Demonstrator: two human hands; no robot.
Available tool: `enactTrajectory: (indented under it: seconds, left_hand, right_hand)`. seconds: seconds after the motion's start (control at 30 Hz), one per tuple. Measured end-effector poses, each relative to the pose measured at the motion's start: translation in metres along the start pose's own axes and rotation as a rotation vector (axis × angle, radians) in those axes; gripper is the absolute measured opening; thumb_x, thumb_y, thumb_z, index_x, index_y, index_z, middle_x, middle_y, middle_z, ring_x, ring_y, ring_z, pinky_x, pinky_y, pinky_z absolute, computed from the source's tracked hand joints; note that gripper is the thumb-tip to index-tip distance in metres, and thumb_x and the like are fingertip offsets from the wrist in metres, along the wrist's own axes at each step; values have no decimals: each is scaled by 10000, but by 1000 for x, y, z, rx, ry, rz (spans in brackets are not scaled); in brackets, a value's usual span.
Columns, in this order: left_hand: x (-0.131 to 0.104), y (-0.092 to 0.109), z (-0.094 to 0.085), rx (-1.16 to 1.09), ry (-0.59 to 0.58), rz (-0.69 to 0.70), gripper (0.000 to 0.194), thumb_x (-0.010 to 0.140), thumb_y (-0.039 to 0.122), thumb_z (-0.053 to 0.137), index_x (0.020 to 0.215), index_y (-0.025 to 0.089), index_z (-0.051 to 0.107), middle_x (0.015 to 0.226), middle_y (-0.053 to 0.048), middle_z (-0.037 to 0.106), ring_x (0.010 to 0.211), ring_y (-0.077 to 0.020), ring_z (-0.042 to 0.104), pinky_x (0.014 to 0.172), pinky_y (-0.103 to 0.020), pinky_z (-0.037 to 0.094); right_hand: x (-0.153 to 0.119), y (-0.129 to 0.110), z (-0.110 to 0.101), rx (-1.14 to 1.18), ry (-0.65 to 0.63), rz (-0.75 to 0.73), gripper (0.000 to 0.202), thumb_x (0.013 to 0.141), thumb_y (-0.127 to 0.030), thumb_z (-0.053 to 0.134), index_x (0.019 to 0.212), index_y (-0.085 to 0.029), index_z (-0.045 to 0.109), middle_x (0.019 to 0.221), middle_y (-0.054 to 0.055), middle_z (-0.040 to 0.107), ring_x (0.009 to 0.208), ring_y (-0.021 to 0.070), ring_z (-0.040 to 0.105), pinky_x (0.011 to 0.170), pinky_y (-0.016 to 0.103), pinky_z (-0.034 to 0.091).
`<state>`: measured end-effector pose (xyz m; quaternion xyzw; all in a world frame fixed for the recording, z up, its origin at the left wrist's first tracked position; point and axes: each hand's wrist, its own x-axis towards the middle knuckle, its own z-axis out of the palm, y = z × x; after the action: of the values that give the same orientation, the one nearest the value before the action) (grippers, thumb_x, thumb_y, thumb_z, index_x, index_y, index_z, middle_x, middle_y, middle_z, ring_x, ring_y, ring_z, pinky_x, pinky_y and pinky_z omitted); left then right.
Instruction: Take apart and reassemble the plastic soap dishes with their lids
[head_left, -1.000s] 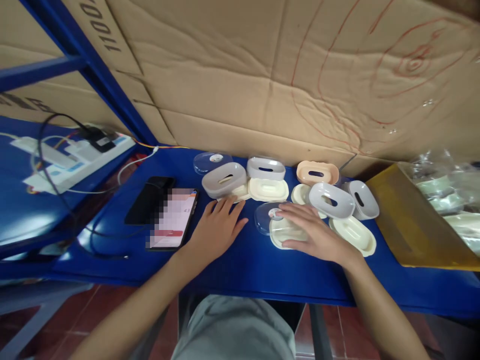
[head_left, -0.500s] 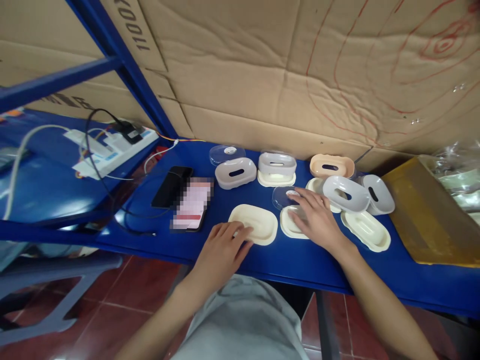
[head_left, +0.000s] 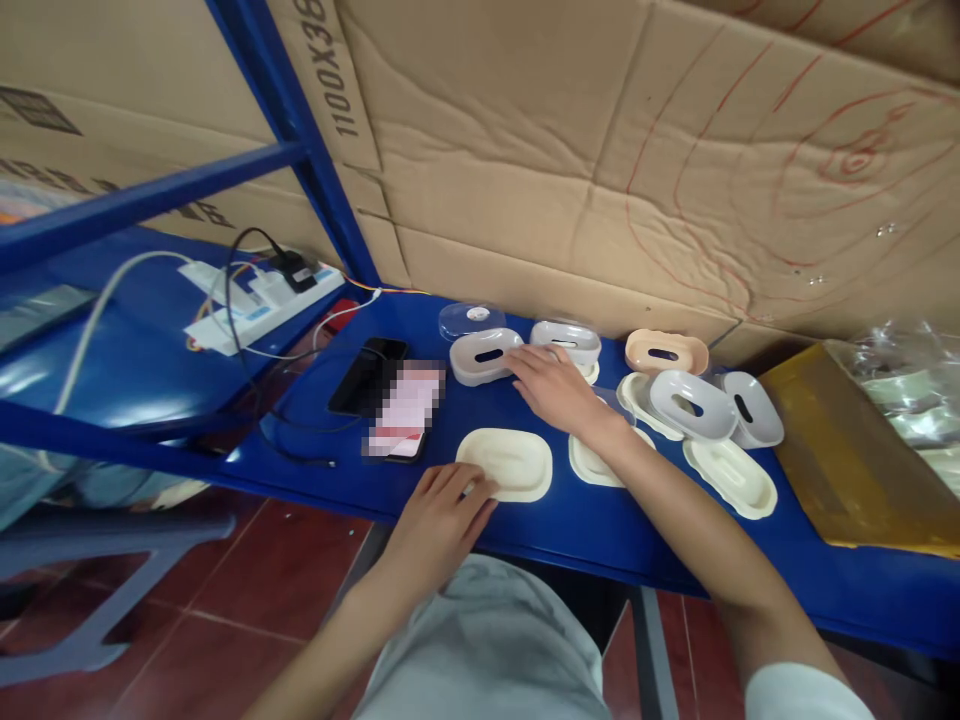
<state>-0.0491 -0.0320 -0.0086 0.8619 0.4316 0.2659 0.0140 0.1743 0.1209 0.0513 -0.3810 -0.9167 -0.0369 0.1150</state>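
My left hand [head_left: 448, 510] rests at the lower left edge of a cream oval tray [head_left: 516, 462], its fingers slightly bent and touching the rim. Farther back, my right hand [head_left: 551, 385] reaches over the table with fingers spread, the tips at the right end of a grey-white oval dish with a slot [head_left: 472, 367]. Behind it stands another grey-white slotted dish [head_left: 577, 342] on a cream piece. Under my right forearm lies a second cream tray [head_left: 592, 463], partly hidden, with a clear lid [head_left: 616, 405] behind it.
Two phones [head_left: 367, 375] and a black cable lie at the left, near a white power strip [head_left: 262, 318]. At the right are a peach dish [head_left: 667, 353], more grey-white dishes [head_left: 694, 405], a cream tray [head_left: 731, 478] and a brown box [head_left: 862, 450]. Cardboard [head_left: 525, 200] stands behind.
My right hand has moved left and back, from the clear lid to the grey-white dish. My left hand stays by the cream tray. The camera view has shifted slightly.
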Motion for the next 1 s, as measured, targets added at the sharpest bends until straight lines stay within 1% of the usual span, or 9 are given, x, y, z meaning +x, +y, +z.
enactTrajectory:
  seconds: [0.1, 0.17, 0.33, 0.43, 0.53, 0.67, 0.77, 0.9, 1.0]
  left_hand:
    - [-10, 0, -4, -1, -15, -4, 145, 1083, 175, 558, 1134, 206, 691, 1091, -79, 735, 1019, -264, 715, 851, -412, 547]
    - [-16, -1, -6, -12, -14, -12, 149, 1085, 171, 553, 1143, 210, 684, 1103, -82, 731, 1025, -268, 716, 846, -412, 551]
    - [-24, -3, -3, -49, 51, -27, 203, 1064, 135, 593, 1241, 206, 662, 1209, -110, 696, 1114, -276, 699, 896, -419, 593]
    - [-26, -2, 1, -85, 167, -88, 232, 1038, 155, 659, 1264, 208, 648, 1283, -128, 627, 1072, -244, 680, 899, -398, 630]
    - [-26, -3, 3, -112, 278, -182, 313, 1005, 207, 738, 1298, 220, 627, 1385, -148, 551, 1082, -232, 663, 927, -404, 654]
    - [-20, -9, -1, -97, 144, -123, 512, 1027, 212, 708, 1508, 239, 535, 1580, -188, 471, 1413, -339, 564, 1096, -527, 611]
    - [-17, -14, -3, -79, 21, -10, 524, 1048, 203, 668, 1550, 224, 522, 1597, -182, 512, 1507, -372, 491, 1154, -576, 575]
    - [-17, -18, -4, -77, -6, 39, 426, 1054, 187, 652, 1476, 197, 595, 1566, -154, 584, 1536, -367, 472, 1172, -576, 573]
    - [-19, -17, -5, -77, -21, 49, 408, 1058, 184, 642, 1464, 203, 605, 1563, -142, 594, 1536, -361, 479, 1174, -569, 577]
  right_hand:
    - [27, 2, 9, -45, -104, 0, 345, 1042, -106, 584, 1371, -117, 686, 1374, 183, 737, 1339, 336, 633, 1165, 525, 369]
    - [25, -2, 12, -40, -138, -12, 282, 1050, -123, 591, 1297, -124, 727, 1245, 160, 780, 1218, 320, 685, 1135, 510, 382]
    - [-25, -25, 1, 78, -38, -59, 241, 1093, -277, 621, 1277, -177, 741, 1164, 101, 799, 1119, 262, 700, 1069, 437, 405]
    - [-59, -42, -13, 160, 62, -73, 233, 1114, -300, 589, 1242, -184, 745, 1104, 72, 804, 1051, 229, 708, 1002, 398, 443]
    - [-86, -63, -18, 202, 92, -75, 227, 1122, -289, 569, 1252, -198, 732, 1100, 54, 804, 1031, 208, 709, 1039, 405, 461]
    - [-108, -91, -5, 164, 57, -88, 231, 1105, -214, 571, 1283, -207, 719, 1232, 59, 792, 1212, 216, 686, 1160, 435, 447]
    - [-116, -102, 6, 127, 9, -99, 328, 1094, -130, 531, 1386, -172, 674, 1406, 80, 739, 1401, 223, 606, 1255, 455, 413]
    - [-123, -82, 5, 192, 2, -129, 389, 1109, -138, 488, 1466, -195, 631, 1498, 66, 693, 1476, 203, 569, 1310, 468, 401]
    - [-132, -36, -4, 200, 73, 67, 435, 1125, -218, 486, 1548, -268, 574, 1597, 66, 613, 1548, 238, 504, 1299, 542, 420]
